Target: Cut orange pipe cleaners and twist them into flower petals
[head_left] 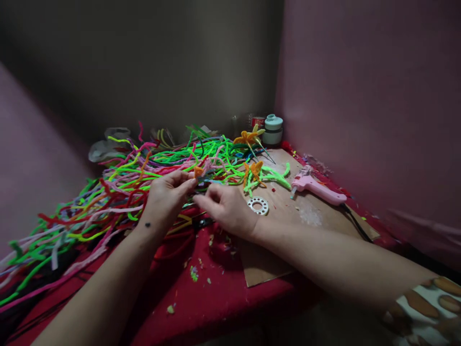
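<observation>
My left hand (167,192) pinches a small orange fuzzy piece (198,172) between thumb and fingertips, above the pile of pipe cleaners. Just to its right is my right hand (223,206), its fingers curled together; anything between them is too small to make out. Orange fuzzy flower shapes (254,173) with bright green pieces (277,178) lie on the cardboard (268,264) beyond my right hand. Farther back, orange and yellow flowers (248,138) stand on thin stems. A white ring with holes (258,205) rests beside my right wrist.
Colourful pipe cleaners (118,192) cover the left and back of the red cloth (201,307). A pink glue gun (319,188) lies at right, its black cord trailing. Scissors (200,222) are under my hands. A pale blue-topped container (272,129) stands behind.
</observation>
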Available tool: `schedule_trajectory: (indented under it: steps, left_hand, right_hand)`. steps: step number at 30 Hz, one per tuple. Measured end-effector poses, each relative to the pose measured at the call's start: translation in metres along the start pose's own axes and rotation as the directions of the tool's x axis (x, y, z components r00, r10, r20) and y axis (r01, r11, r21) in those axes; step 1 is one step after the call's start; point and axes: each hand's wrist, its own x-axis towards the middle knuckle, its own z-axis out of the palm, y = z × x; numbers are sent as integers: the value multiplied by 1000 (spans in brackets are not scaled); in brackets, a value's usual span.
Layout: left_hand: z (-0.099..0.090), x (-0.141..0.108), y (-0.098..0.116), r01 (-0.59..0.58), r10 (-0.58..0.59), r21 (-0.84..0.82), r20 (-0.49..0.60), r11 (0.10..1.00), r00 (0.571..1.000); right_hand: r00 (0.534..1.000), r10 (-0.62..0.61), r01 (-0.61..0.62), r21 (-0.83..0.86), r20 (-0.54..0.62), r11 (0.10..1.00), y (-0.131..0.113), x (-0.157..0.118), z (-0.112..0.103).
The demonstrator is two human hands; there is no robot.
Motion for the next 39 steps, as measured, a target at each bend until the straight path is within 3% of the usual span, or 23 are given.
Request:
schedule_trajectory:
  steps: [2,4,6,8,14,20,32,36,39]
  left_hand:
    - [4,6,7,23,-24,15,41,1000,999]
    - [14,12,17,60,-68,58,137,996,988]
    - [28,17,27,96,-108,62,249,993,962]
    - [44,24,35,77,-98,79,310,994,946]
    - [84,50,34,-39,-22,186,318,982,948]
    - [98,58,27,-69,-25,241,366,968,930]
    - [98,55,22,-88,-36,261,434,961,900]
    - [90,49,30,-130,23,267,369,955,929]
    - [69,34,46,-175,109,209,291,962,950]
  right_hand:
    - [956,-178,182,5,235,983,-5,-7,1]
    - [861,-249,277,1,443,961,-8,-11,1]
    - [796,-238,304,-28,557,952,-8,-12,1]
    - [769,-219,313,-56,600,948,-6,-11,1]
    - [754,-203,288,-36,625,957,-4,-6,0]
    - [764,-214,289,-27,609,957,-3,-5,0]
    - [784,-228,288,-11,578,958,-2,-7,2]
    - [791,-231,271,15,567,962,-1,-8,1]
    - [776,-173,216,2,606,976,-3,-7,0]
